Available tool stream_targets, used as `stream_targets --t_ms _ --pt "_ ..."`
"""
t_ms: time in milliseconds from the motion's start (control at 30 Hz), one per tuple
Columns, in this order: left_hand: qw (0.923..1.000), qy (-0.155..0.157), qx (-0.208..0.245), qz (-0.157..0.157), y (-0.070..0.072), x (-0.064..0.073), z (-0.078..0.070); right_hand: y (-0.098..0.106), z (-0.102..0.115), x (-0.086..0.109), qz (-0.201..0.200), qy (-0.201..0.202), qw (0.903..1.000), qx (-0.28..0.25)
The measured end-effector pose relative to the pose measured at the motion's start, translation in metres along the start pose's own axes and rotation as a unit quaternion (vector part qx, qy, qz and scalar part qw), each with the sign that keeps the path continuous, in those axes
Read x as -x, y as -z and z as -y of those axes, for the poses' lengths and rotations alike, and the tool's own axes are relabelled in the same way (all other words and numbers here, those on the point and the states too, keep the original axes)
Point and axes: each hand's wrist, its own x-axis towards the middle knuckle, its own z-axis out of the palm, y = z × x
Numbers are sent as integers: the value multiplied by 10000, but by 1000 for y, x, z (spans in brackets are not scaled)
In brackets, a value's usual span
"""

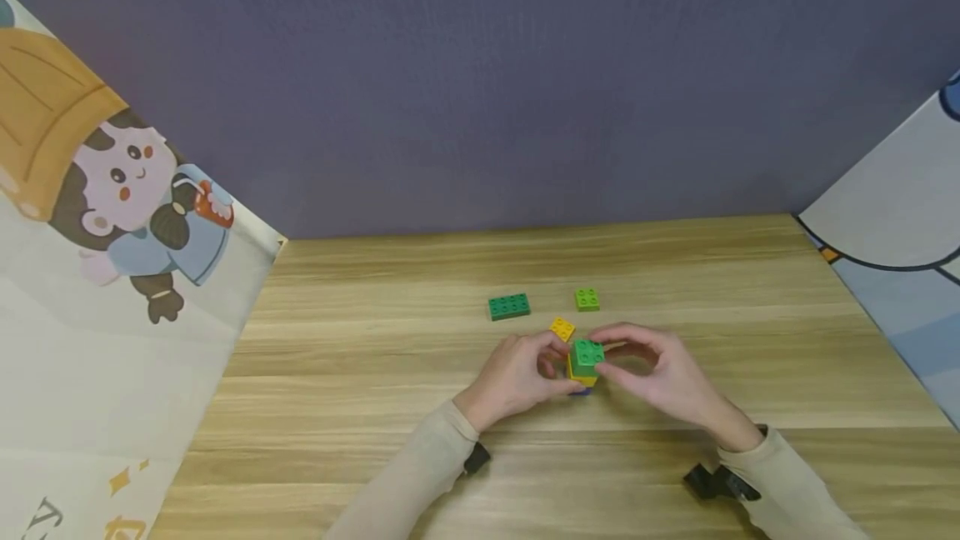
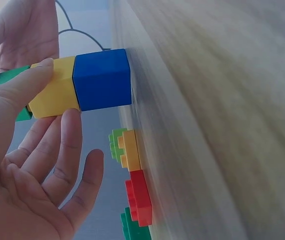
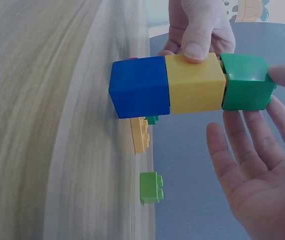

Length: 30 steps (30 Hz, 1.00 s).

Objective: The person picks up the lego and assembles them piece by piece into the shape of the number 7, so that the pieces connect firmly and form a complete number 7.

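Note:
A stack of three toy building blocks stands upright on the table: a blue block at the bottom, a yellow block in the middle and a green block on top. My left hand pinches the yellow block between thumb and fingers. From the other side, my right hand holds the green block by its thumb and fingertips. In the right wrist view the green block sits slightly tilted, with a narrow gap showing against the yellow one. The blue block is mostly hidden in the head view.
Behind the stack lie a flat yellow block, a light green block and a long dark green block. A red block shows in the left wrist view. A dark panel rises behind the wooden table.

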Motion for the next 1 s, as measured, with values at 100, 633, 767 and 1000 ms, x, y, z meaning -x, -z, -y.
stream_targets --t_ms 100,633,767,1000 --pt "10000 8 23 13 1 0 0 -1 0 0 4 109 9999 -26" --pt "9999 -63 119 33 -1 2 1 -5 0 -2 97 610 9979 187" --pt "9999 -79 135 41 0 2 1 -6 0 -3 98 646 9974 309" --pt "9999 -103 19 0 -2 2 0 -6 1 -2 59 572 9977 358"
